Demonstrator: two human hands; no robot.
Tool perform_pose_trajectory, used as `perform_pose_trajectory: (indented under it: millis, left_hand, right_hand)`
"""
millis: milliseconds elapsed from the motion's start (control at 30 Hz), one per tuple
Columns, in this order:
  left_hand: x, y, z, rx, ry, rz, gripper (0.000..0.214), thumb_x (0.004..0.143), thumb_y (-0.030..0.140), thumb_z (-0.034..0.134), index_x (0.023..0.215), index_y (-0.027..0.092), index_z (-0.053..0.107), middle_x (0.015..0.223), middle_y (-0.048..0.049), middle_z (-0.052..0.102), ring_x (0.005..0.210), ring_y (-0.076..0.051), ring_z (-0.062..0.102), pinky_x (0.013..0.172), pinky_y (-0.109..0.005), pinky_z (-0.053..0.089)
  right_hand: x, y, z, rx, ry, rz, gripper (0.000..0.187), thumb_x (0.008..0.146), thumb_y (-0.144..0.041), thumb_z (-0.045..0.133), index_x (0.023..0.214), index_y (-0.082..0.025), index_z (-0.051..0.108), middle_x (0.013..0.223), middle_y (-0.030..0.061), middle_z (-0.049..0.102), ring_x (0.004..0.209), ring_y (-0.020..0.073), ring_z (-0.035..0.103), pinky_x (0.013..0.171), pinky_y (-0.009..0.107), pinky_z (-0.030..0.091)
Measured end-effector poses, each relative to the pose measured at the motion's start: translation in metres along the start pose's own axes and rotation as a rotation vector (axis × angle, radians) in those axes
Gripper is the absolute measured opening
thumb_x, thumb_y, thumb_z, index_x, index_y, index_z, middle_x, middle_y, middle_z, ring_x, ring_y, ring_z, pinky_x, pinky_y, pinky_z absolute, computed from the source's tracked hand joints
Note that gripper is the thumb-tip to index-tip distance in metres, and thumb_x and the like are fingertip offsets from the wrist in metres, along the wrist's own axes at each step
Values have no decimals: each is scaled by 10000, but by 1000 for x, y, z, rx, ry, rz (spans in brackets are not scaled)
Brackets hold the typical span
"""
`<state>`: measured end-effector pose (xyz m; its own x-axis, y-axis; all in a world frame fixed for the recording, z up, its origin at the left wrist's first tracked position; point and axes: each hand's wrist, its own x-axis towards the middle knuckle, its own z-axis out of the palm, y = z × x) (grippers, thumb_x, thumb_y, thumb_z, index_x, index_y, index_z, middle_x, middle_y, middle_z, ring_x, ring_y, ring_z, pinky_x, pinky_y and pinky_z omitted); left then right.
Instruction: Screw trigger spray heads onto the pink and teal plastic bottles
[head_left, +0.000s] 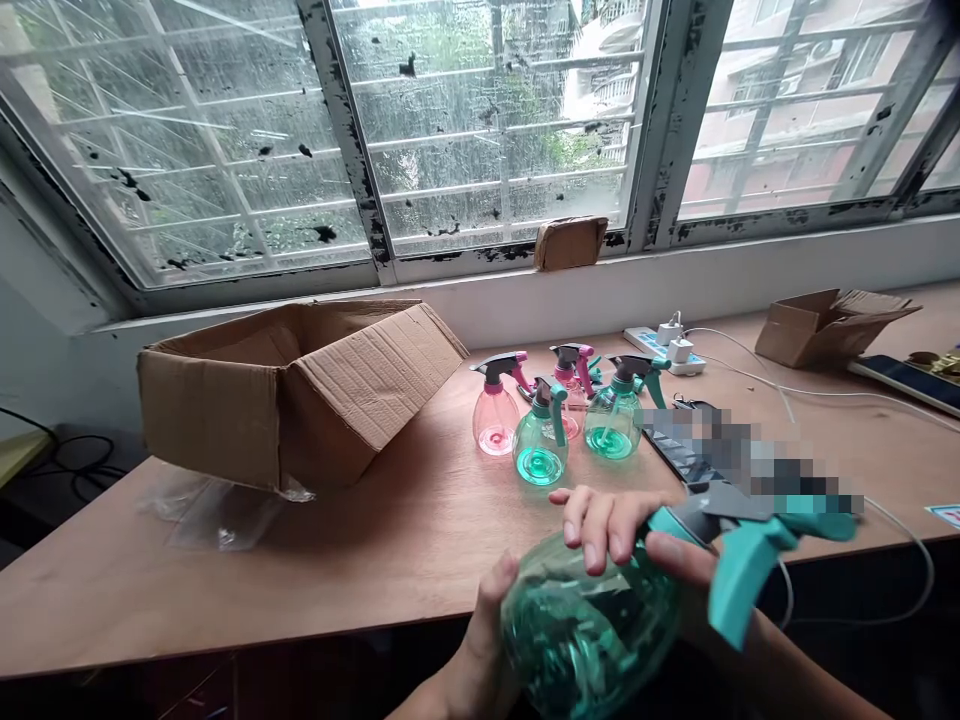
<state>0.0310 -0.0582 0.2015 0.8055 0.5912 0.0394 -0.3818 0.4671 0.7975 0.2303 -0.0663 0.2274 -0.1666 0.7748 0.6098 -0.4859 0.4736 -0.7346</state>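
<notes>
At the lower centre of the frame, a translucent green trigger spray bottle (592, 630) was held in two bare hands, tilted well over, with its teal trigger (750, 580) and grey-and-teal head toward the right. The right hand (637, 545) was closed around the neck, its fingers laid over the top and its thumb lying just below the head. The left hand (480, 635) cupped the left side of the round body; its thumb showed at the edge, while its other fingers were hidden and their exact set could not be told.

Beyond the hands, at the centre of the frame, a front green spray bottle (540, 450) stood upright on the wooden table (397, 560). Just beside it were a left pink spray bottle (496, 420), a rear pink spray bottle (571, 385) partly hidden, and a rear green spray bottle (611, 420), also upright.

At left, a large cardboard box (210, 420) stood with a flap hanging open, clear plastic (225, 515) below it. At right, a white power strip (637, 342) lay near a small cardboard box (799, 335).
</notes>
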Motion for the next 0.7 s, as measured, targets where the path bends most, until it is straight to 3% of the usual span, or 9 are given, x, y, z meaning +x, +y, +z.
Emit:
perform_pose_trajectory:
  millis: [67, 133, 233, 333, 433, 567, 700]
  left_hand:
    - [3, 3, -6, -56, 72, -35, 865, 1017, 829, 446, 1425, 118, 721, 1426, -223, 727, 1457, -466, 572, 1250, -658, 377]
    - [4, 8, -12, -53, 44, -57, 896, 974, 872, 494, 1425, 130, 716, 1397, -224, 740, 1412, -464, 614, 1205, -661, 429]
    - [0, 13, -14, 6, -51, -41, 837, 916, 831, 664, 1419, 164, 719, 1347, -193, 760, 1343, -437, 670, 1185, -625, 465]
    - [-5, 11, -10, 37, -39, -59, 728, 929, 721, 741, 1414, 179, 719, 1326, -172, 753, 1327, -416, 679, 1195, -590, 465]
    - [-4, 8, -6, 120, -18, -31, 777, 891, 731, 774, 1433, 180, 696, 1384, -176, 709, 1374, -438, 626, 1215, -599, 438]
    - [-1, 8, -5, 254, -18, 85, 823, 883, 760, 771, 1450, 173, 667, 1473, -191, 642, 1437, -461, 550, 1250, -613, 377]
    - [-1, 3, -2, 280, 37, 148, 769, 904, 718, 787, 1462, 220, 611, 1505, -177, 616, 1453, -433, 544, 1245, -599, 379]
  right_hand:
    - [1, 5, 2, -28, 72, -1, 223, 998, -461, 730, 865, -298, 803, 866, 10, 826, 964, 241, 713, 1182, 477, 453]
    - [1, 7, 3, -110, 79, -20, 204, 969, -435, 765, 823, -295, 779, 867, 24, 818, 997, 265, 711, 1192, 510, 442]
    - [-2, 5, 5, -248, -5, -170, 170, 957, -453, 764, 852, -319, 767, 839, 18, 820, 953, 285, 717, 1199, 534, 416]
    - [-6, -1, 3, -361, -119, -267, 260, 1018, -538, 644, 912, -336, 769, 798, 11, 824, 893, 286, 715, 1180, 515, 418]
    - [-8, -6, -1, -435, -121, -217, 320, 1053, -528, 574, 1014, -303, 798, 850, 49, 840, 942, 312, 708, 1190, 558, 402]
    - [-6, -3, -4, -376, -44, -175, 254, 1045, -465, 629, 1021, -304, 823, 949, 52, 868, 1077, 327, 697, 1200, 584, 399]
    - [-7, 0, 0, -322, 47, -84, 234, 1048, -463, 651, 957, -347, 833, 1155, 5, 877, 1332, 336, 646, 1341, 635, 201]
